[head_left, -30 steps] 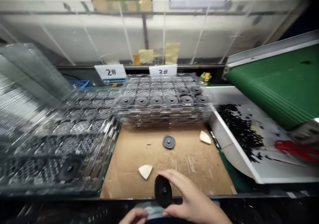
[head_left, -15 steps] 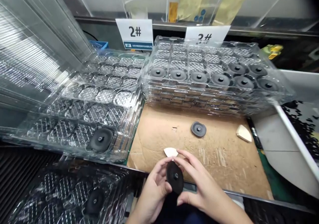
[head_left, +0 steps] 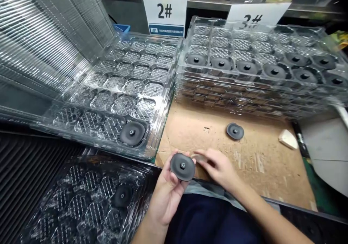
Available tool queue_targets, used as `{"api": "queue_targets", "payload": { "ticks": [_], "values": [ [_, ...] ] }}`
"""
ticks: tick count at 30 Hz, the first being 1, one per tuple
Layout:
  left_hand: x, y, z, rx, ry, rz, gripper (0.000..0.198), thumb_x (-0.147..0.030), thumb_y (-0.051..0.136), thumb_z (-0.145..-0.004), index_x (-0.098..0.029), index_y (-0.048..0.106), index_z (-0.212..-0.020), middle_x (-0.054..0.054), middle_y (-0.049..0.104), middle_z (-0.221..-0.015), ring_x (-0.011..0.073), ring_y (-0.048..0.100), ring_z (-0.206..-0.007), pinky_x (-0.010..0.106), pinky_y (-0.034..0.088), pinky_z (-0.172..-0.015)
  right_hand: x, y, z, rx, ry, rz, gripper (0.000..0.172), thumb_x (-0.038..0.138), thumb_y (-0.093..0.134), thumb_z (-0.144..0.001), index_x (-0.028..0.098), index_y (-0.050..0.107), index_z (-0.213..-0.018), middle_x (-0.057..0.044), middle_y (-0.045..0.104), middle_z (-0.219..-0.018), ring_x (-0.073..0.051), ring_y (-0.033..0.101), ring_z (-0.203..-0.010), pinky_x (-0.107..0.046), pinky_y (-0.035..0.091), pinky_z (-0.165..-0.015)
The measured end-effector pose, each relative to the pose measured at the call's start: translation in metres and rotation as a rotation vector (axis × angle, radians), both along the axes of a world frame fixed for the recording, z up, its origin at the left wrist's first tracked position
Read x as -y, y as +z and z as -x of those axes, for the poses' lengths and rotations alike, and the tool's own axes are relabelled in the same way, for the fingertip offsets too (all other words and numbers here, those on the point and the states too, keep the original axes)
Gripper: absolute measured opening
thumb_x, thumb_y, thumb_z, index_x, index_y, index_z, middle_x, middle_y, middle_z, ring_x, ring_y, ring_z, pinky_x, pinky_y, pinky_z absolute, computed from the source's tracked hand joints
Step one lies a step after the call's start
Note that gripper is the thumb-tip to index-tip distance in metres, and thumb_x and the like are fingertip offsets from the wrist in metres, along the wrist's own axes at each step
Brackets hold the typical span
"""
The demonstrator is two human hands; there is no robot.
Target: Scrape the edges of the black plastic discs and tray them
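My left hand (head_left: 170,189) grips a round black rubber-like disc (head_left: 182,167) by its edge, the face with the small central stud turned up toward me. Just right of it, my right hand (head_left: 219,168) has its thumb and fingers closed on a pale wedge-shaped pad (head_left: 199,158), partly covered by the fingers. A similar black disc (head_left: 235,131) lies on the cardboard (head_left: 187,122) beyond my hands. Farther right on that sheet rests another white wedge-shaped pad (head_left: 288,139).
At left stands a clear blister tray (head_left: 127,81) with one disc in its near right pocket. A stack of clear trays (head_left: 217,92) at the back holds several discs. A darker-looking tray (head_left: 89,200) sits low at front left. Number signs (head_left: 164,14) stand behind.
My right hand has left the disc and closed on the pale wedge beside it. The left hand now holds the disc alone, tilted flatter. The view has shifted.
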State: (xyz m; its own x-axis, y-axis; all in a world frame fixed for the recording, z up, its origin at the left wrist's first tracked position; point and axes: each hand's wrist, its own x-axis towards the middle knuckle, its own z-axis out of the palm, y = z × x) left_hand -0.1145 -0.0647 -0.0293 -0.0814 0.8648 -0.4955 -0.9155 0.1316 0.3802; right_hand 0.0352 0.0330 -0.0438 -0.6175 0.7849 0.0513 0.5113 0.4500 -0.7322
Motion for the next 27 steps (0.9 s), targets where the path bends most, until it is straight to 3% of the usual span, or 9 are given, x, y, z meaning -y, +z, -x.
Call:
{"api": "queue_targets", "payload": {
  "ticks": [3,7,10,15,18,20,22,24,27],
  "values": [
    [-0.002,0.003,-0.003,-0.037,-0.008,0.008,0.055,-0.031,0.079,-0.062,-0.024,0.062,-0.115,0.008,0.064,-0.123,0.0244,0.059,-0.113,0.03,0.047,-0.095,0.003,0.044,0.007,-0.103,-0.055,-0.033,0.025,0.025,0.047,-0.092,0.023,0.057,-0.115,-0.005,0.066,-0.099,-0.016,0.061,-0.078,-0.026,0.048,-0.065],
    [-0.004,0.009,-0.011,-0.06,-0.081,-0.01,0.057,-0.036,0.081,-0.058,-0.024,0.065,-0.111,0.006,0.067,-0.115,0.0219,0.062,-0.107,0.026,0.05,-0.09,0.023,0.081,0.017,-0.273,0.139,-0.128,0.026,0.014,0.045,-0.089,0.017,0.055,-0.114,-0.005,0.066,-0.087,-0.016,0.057,-0.076,-0.029,0.047,-0.071],
    [-0.006,0.016,-0.018,-0.101,-0.073,0.009,0.056,-0.036,0.084,-0.054,-0.026,0.067,-0.106,0.002,0.069,-0.109,0.0202,0.064,-0.1,0.025,0.052,-0.085,0.027,0.086,0.019,-0.196,0.254,-0.038,0.023,0.011,0.045,-0.089,0.017,0.057,-0.108,-0.003,0.066,-0.084,-0.013,0.056,-0.071,-0.026,0.045,-0.066],
    [-0.011,0.028,-0.027,-0.155,-0.138,0.0,0.042,-0.029,0.084,-0.056,-0.024,0.071,-0.096,0.001,0.073,-0.095,0.0194,0.064,-0.1,0.028,0.048,-0.094,0.024,0.089,0.01,-0.277,0.121,-0.294,0.024,0.011,0.041,-0.089,0.007,0.057,-0.106,-0.008,0.064,-0.08,-0.017,0.056,-0.073,-0.032,0.044,-0.068],
    [-0.013,0.032,-0.03,-0.122,-0.139,-0.065,0.053,-0.03,0.086,-0.05,-0.03,0.069,-0.101,-0.002,0.072,-0.104,0.0182,0.066,-0.096,0.026,0.051,-0.088,0.03,0.093,-0.004,-0.328,0.226,-0.204,0.024,0.006,0.043,-0.087,0.01,0.058,-0.105,-0.006,0.065,-0.079,-0.014,0.056,-0.072,-0.026,0.044,-0.067],
    [-0.015,0.033,-0.034,-0.111,-0.16,-0.072,0.059,-0.035,0.087,-0.045,-0.031,0.069,-0.102,-0.001,0.072,-0.105,0.0198,0.067,-0.095,0.027,0.052,-0.086,0.033,0.095,-0.01,-0.312,0.176,-0.156,0.022,0.007,0.044,-0.086,0.012,0.058,-0.102,-0.005,0.066,-0.08,-0.013,0.056,-0.072,-0.025,0.044,-0.065],
    [-0.017,0.036,-0.041,-0.143,-0.204,-0.036,0.061,-0.036,0.086,-0.045,-0.029,0.069,-0.103,0.0,0.072,-0.103,0.0216,0.065,-0.1,0.03,0.049,-0.092,0.032,0.096,-0.013,-0.298,0.049,-0.211,0.022,0.009,0.044,-0.087,0.011,0.057,-0.104,-0.007,0.066,-0.082,-0.015,0.056,-0.071,-0.029,0.043,-0.065],
    [-0.02,0.039,-0.047,-0.177,-0.237,-0.031,0.059,-0.038,0.086,-0.047,-0.027,0.069,-0.103,0.001,0.073,-0.102,0.023,0.062,-0.106,0.032,0.043,-0.099,0.031,0.097,-0.016,-0.311,0.011,-0.28,0.024,0.011,0.042,-0.089,0.008,0.055,-0.109,-0.01,0.066,-0.084,-0.017,0.057,-0.072,-0.032,0.043,-0.065],
    [-0.021,0.042,-0.05,-0.163,-0.26,-0.084,0.057,-0.038,0.085,-0.048,-0.028,0.07,-0.102,0.001,0.073,-0.103,0.0225,0.065,-0.101,0.032,0.046,-0.095,0.03,0.1,-0.036,-0.288,0.164,-0.23,0.023,0.009,0.042,-0.089,0.012,0.055,-0.108,-0.006,0.066,-0.079,-0.016,0.057,-0.072,-0.03,0.044,-0.066]
  ]
}}
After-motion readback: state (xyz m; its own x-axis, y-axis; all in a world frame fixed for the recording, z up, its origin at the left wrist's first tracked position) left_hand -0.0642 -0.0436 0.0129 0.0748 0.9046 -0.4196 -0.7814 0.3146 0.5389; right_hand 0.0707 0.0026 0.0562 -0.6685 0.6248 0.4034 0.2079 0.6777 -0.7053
